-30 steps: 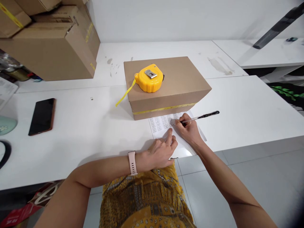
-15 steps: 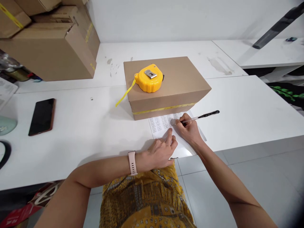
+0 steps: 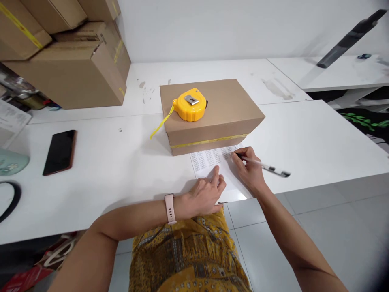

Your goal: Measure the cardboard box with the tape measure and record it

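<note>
My right hand (image 3: 251, 172) grips a pen (image 3: 270, 167), its tip at the printed columns on a white sheet of paper (image 3: 230, 178). The pen's clear barrel slants down to the right, with its dark end past the hand. On the lower part of the sheet rests my left hand (image 3: 204, 194), holding nothing, index finger stretched toward the print and the other fingers loosely bent. A closed cardboard box (image 3: 227, 103) with yellow tape along its side stands just behind the hands and covers the sheet's far edge. On top of it lies a yellow tape measure (image 3: 191, 105) with a wrist strap.
A dark phone (image 3: 60, 152) lies on the white table (image 3: 121, 178) at left, near a pale green object (image 3: 13, 162). Stacked cardboard boxes (image 3: 82, 77) fill the back left. A dark upright object (image 3: 346, 42) stands at the back right. The table's front edge runs close to my body.
The pen tip has shifted right along the printed columns, and the pen's back end has swung down toward me. My left hand stays in place on the sheet.
</note>
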`<state>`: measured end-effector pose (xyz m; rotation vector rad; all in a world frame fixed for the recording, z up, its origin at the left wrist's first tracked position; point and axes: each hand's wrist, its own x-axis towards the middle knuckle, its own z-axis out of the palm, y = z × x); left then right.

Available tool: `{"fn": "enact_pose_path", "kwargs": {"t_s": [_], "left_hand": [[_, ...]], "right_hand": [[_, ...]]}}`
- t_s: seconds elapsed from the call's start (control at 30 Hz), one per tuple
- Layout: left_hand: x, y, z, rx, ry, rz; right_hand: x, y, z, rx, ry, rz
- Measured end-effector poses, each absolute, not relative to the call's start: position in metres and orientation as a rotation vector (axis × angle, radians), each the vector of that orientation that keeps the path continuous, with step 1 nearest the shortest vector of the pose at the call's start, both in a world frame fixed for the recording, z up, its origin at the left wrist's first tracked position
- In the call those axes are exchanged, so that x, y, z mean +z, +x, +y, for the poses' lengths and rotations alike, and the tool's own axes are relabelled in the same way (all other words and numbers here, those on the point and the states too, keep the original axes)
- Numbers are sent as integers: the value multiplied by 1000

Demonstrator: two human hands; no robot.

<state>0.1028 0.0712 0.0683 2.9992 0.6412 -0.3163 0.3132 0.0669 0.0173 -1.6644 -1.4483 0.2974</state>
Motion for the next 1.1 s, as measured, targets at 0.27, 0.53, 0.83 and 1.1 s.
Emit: {"fn": "enact_pose_path", "kwargs": {"t_s": [0.27,0.53,0.83,1.1], "left_hand": [[76,81,66,191,2971,689],[129,65,145,1494,2609,1241],[165,81,187,976,2207,1412],[191,92,147,731,1672,767]], "right_hand": [[16,342,36,-425,-1932,-2103],[13,331,38,-474,-2147,-2105],[30,323,23,-414,-1803,-1694],[145,298,63,874,-1200,-1201]]}}
